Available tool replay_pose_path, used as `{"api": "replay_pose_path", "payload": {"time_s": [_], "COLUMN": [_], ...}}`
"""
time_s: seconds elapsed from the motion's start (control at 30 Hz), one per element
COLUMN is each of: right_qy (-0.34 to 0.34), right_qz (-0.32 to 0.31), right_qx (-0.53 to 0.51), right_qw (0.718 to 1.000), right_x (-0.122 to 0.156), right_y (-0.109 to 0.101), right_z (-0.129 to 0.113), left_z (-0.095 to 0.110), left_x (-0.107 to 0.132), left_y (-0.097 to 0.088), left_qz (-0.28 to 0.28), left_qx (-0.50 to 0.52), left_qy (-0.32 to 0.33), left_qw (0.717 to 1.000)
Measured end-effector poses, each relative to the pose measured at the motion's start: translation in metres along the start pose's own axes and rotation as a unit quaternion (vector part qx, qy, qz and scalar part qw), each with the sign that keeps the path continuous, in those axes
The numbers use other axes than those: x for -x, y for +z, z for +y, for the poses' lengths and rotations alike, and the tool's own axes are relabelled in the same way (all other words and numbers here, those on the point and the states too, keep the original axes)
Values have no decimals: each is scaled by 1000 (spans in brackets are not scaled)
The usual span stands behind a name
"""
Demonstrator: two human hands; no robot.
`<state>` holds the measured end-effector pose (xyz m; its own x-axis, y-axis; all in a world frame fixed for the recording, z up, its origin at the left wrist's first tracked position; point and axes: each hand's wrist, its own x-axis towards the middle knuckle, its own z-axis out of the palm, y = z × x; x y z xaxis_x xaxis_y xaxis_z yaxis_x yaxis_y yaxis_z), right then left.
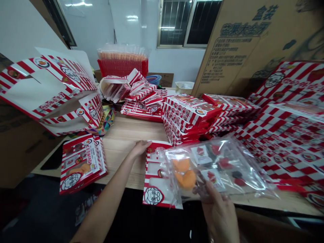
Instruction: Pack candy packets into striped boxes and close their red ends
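Observation:
My right hand (220,209) is closed on the near edge of a clear plastic bag (243,165). Inside the bag show orange pieces shaped like fried chicken (187,177), small white printed packets (201,155) and a few red and dark pieces. The bag is held over the right part of a flat red-and-white striped box (154,180) with cut-out windows and a printed face, hiding much of it. At that box's far left corner, my left hand (141,147) has its fingers closed on the edge.
Striped boxes (83,162) lie at the left, below a large opened striped carton (60,101). Stacks of filled boxes (189,111) stand behind the bag, with taller stacks (291,141) at the right. A brown cardboard carton (233,44) leans behind. Red packs (124,65) stand at the back.

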<state>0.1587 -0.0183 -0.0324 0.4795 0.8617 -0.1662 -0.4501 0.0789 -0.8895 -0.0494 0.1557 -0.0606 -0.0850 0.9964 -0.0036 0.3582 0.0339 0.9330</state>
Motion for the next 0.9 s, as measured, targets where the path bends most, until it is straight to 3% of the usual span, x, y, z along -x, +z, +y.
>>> {"api": "replay_pose_path", "payload": {"time_s": [0.13,0.23,0.4,0.63,0.73,0.83,0.9], "right_qy": [-37,-40,-66,-78,-121,-162,-143], "right_qz": [11,0,-8,-7,85,213,247], "right_qx": [9,19,0,-11,51,172,243], "right_qw": [999,999,998,997,988,948,927], "right_x": [-1,4,6,10,8,1,-3], "right_y": [-2,-1,7,22,20,12,5], "right_z": [-10,-10,-6,-8,-8,0,9], "left_z": [-17,-18,-20,-26,-23,-18,-15], "left_x": [-13,-17,-3,33,44,53,56], "left_y": [7,5,0,19,26,35,41], "left_qz": [-15,11,54,-28,-33,-54,-65], "left_qx": [-4,-26,-109,-163,-157,-135,-112], "left_qy": [-14,-1,17,12,4,4,2], "left_qw": [1000,1000,992,986,987,989,992]}}
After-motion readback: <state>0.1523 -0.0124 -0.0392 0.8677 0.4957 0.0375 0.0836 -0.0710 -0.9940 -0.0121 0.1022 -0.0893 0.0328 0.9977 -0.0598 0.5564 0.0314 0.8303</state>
